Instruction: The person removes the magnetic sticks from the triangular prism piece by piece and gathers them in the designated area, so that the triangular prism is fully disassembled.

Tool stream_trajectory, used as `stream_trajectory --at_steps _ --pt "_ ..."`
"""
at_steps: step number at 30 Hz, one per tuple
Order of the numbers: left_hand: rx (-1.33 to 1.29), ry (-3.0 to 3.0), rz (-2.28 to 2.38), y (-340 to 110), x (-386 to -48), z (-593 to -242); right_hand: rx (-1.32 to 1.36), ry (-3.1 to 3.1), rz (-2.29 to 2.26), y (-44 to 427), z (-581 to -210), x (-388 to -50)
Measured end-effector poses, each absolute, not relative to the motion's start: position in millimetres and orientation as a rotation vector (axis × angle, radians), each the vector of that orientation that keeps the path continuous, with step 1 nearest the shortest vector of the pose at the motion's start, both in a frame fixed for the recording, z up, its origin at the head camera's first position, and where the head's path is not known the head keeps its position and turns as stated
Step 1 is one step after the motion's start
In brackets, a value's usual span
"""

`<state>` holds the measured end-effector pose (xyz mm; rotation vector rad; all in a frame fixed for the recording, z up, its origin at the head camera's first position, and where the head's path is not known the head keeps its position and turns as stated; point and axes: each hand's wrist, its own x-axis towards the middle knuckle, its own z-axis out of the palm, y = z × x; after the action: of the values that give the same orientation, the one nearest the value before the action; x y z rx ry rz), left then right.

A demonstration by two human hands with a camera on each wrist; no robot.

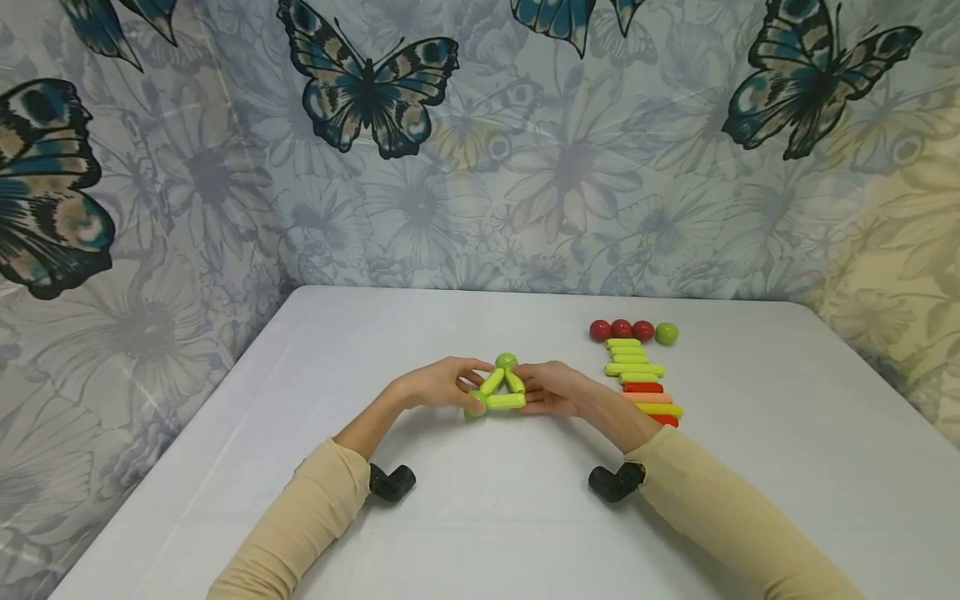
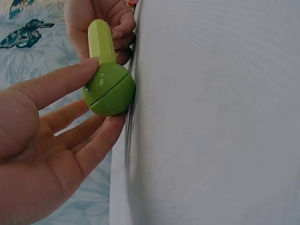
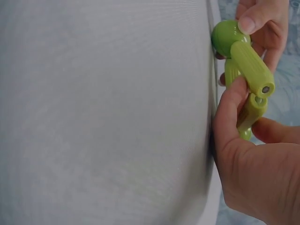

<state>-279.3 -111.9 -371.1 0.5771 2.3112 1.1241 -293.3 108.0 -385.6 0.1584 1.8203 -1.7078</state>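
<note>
Two green balls and several yellow-green magnetic rods form a triangle above the middle of the table. At its near left corner, my left hand (image 1: 442, 385) pinches a green ball (image 2: 108, 89) between thumb and fingers. A second green ball (image 1: 506, 361) tops the far corner. My right hand (image 1: 557, 388) holds the right side, its fingers around a slanting rod (image 3: 253, 111). The near rod (image 1: 506, 402) runs from the left ball toward the right hand. Its bare end, with a dark magnet, shows in the right wrist view, beside the slanting rod's end.
On the right of the white table (image 1: 480, 533), three red balls (image 1: 621, 330) and a green ball (image 1: 667, 333) stand in a row. Below them lies a column of yellow-green rods (image 1: 634, 369), red rods (image 1: 642, 387), a peach rod (image 1: 647, 398) and a yellow rod (image 1: 660, 409).
</note>
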Motion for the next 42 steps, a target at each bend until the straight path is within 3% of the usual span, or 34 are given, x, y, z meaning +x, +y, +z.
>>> stream_trajectory --at_steps 15,26,42 --pt "0.581 2.316 1.137 -112.0 -280.2 -373.2 0.244 1.897 -1.647 111.5 -380.8 -291.6" --pt "0.585 2.315 1.133 -113.1 -282.4 -373.1 0.079 1.959 -1.640 130.6 -371.2 -283.2" --pt "0.570 2.313 1.139 -113.4 -280.4 -372.4 0.082 1.854 -1.805 160.6 -365.8 -262.2"
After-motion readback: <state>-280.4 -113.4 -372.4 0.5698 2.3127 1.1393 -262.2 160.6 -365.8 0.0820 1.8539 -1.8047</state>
